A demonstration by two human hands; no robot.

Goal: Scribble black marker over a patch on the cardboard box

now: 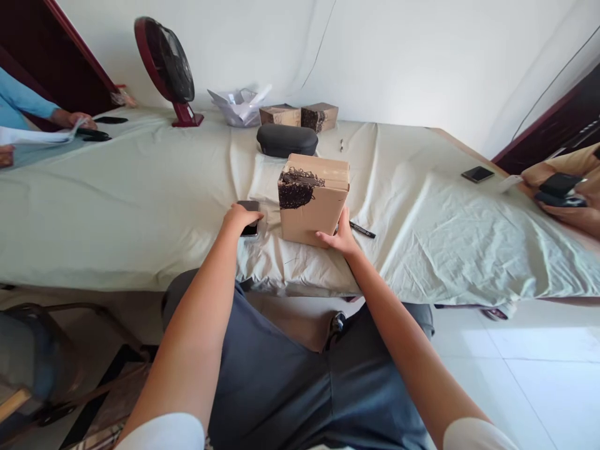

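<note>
A cardboard box (307, 219) with black scribble on its top left corner stands upright near the table's front edge. Against its lower right side rests my right hand (342, 234), thumb on the front face and the other fingers partly hidden behind the side. To the left of the box, a dark smartphone (250, 229) lies flat on the cloth. My left hand (241, 217) reaches across the phone's middle, with its fingers over it. A black marker pen (362, 230) lies just right of my right hand.
Behind the box are a black zip case (287, 140), two smaller cardboard boxes (280, 115), a white plastic bag (241, 106) and a red fan (171, 69). Another phone (478, 174) lies at right. Other people's hands (82, 120) show at both sides. Pale cloth (117, 206) covers the table.
</note>
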